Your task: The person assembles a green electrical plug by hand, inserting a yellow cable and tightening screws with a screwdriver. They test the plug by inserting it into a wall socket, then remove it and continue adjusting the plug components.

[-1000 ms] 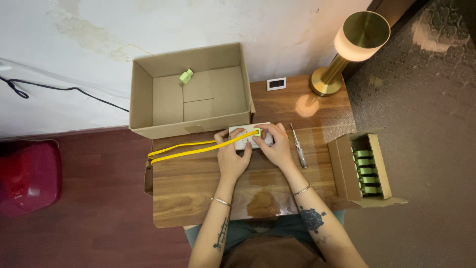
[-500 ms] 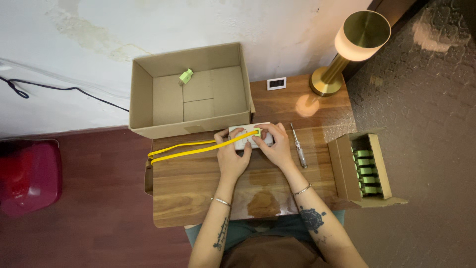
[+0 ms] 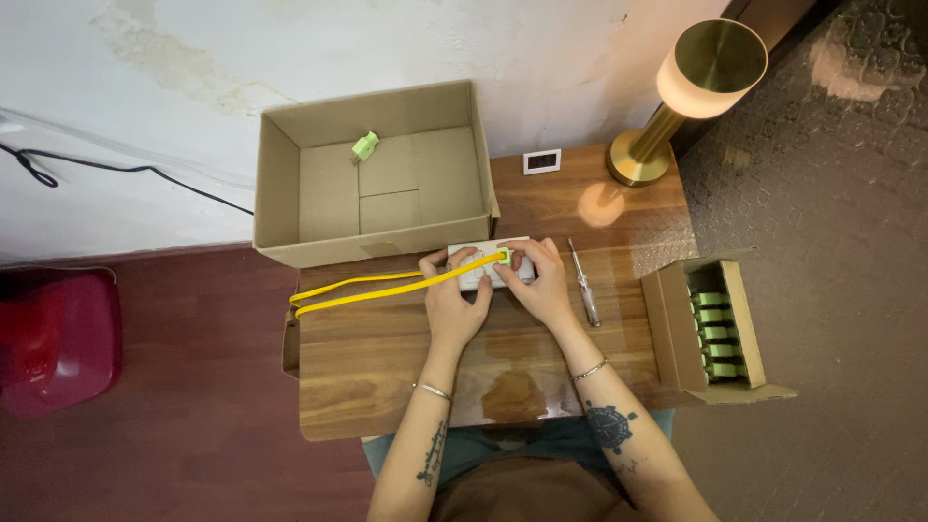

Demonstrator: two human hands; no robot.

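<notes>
Pretty much nothing moved since a second ago, both hands parked in the same spot on the white block, yellow cable lying the same way. Left hand curled over the block's left end, fingers up on top and thumb side pressing the cable down where it meets the block. Right hand clamped on the right end, fingertips pinching near the small green clip sitting on top of the block. So both gripping the block, neither relaxed. Block sitting flat on the counter, just in front of the big box, near the middle of the wood top. Cable running from the green clip out to the left as a long flat loop, two strands side by side, reaching the counter's left edge. Big box open, pushed against the wall, with one small green piece lying inside near the back. Screwdriver lying on the counter just right of the right hand, not touched. Small box further right at the counter edge, open, packed with a row of green parts. Gold lamp lit at the back right corner, small white tag just left of its base. Red thing on the floor far left, black wire along the wall.
</notes>
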